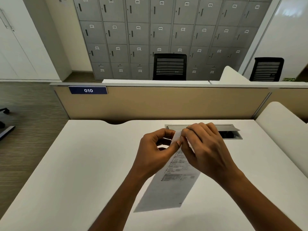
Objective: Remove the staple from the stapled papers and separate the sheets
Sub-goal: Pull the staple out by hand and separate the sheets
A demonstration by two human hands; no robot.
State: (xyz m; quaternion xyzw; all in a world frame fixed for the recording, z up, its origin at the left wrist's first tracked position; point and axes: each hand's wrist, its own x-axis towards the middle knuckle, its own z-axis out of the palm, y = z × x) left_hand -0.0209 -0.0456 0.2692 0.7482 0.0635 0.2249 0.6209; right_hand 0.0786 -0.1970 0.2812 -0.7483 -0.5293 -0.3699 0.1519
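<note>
The stapled papers [173, 180] are long, narrow printed sheets held up above the white desk [83, 164], hanging down toward me. My left hand [153, 154] pinches their top end between thumb and fingers. My right hand [205, 150] has its fingertips pinched at the same top end, right beside the left thumb. A tiny dark speck at the top strip may be the staple [179, 136]; it is too small to be sure. The upper part of the sheets is hidden behind my right hand.
A grey cable-hatch lid [226, 127] stands open in the desk just behind my hands. A beige partition [166, 104] with a blue "010" label closes the far edge. A white side divider [283, 130] rises at the right. Grey lockers and two black chairs stand beyond.
</note>
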